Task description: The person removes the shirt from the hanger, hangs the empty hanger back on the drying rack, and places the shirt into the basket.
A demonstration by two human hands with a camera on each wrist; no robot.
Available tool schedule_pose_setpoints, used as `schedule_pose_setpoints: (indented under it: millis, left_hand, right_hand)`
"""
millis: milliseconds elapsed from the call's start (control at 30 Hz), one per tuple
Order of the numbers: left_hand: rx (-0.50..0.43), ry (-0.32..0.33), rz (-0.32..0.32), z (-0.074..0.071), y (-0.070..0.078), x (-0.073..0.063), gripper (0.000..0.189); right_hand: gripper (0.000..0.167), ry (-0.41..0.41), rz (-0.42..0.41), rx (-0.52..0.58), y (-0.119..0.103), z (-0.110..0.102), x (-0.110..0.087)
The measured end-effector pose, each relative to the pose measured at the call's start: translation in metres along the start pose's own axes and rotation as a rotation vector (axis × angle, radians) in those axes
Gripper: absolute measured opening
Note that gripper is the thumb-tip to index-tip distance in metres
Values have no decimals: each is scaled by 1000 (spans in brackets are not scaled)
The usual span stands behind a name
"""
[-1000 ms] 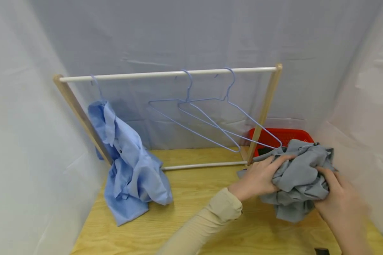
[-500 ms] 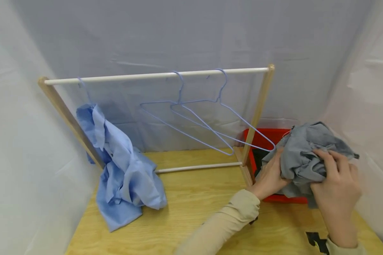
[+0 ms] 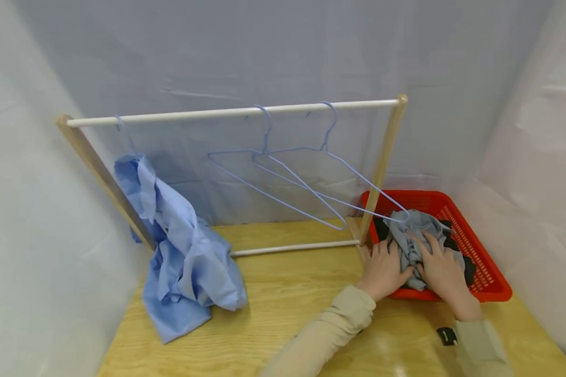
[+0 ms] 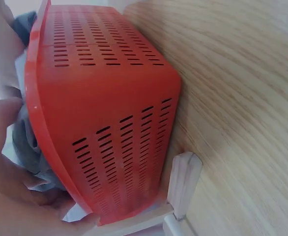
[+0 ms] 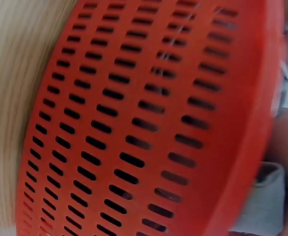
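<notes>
A crumpled grey garment (image 3: 420,222) lies in the red plastic basket (image 3: 492,285), on top of dark cloth. My left hand (image 3: 382,269) rests on the garment's left side, fingers pointing away from me. Beside it, my right hand (image 3: 441,267) presses on the garment with its fingers spread. The thumbs nearly meet at the front. In the left wrist view, the fingers (image 4: 36,196) of my left hand reach over the basket rim onto the grey cloth. The right wrist view is mostly filled by the slotted basket wall (image 5: 119,123).
A wooden rack with a white top rail (image 3: 193,114) stands left of the basket. Two light-blue wire hangers (image 3: 297,183) hang there, one corner overhanging the basket. A blue shirt (image 3: 188,246) hangs at the left end. A small black object (image 3: 447,336) is near my right sleeve.
Both hands have brought the bundled grey garment down into the red basket. Their grip has loosened, and they now lie on top of it. The rack and blue shirt stay put.
</notes>
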State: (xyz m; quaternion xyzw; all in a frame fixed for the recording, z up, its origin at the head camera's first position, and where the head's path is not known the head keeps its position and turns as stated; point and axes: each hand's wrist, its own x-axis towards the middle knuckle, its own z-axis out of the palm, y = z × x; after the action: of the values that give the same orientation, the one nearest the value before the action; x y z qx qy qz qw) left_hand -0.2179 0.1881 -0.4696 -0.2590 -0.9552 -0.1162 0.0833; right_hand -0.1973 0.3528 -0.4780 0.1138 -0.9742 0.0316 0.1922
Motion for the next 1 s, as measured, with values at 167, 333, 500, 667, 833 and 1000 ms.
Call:
schedule_pose_setpoints:
  millis: [167, 333, 500, 667, 833, 1000]
  left_hand:
    - [-28, 42, 93, -4, -1, -9, 80]
    - [45, -5, 171, -5, -6, -13, 75]
    - [73, -54, 169, -7, -12, -17, 69]
    - [55, -69, 167, -5, -16, -18, 67]
    - [0, -65, 168, -7, -19, -24, 71]
    - [-39, -63, 156, -7, -22, -28, 71]
  right_hand:
    - [64, -82, -30, 54, 17, 8, 6]
    - [84, -24, -104, 157, 23, 6, 0]
    - [95, -5, 7, 234, -4, -12, -27]
    - [92, -68, 109, 198, -27, -19, -38]
    - [91, 42, 82, 98, -20, -7, -24]
    - [71, -40, 120, 63, -7, -2, -1]
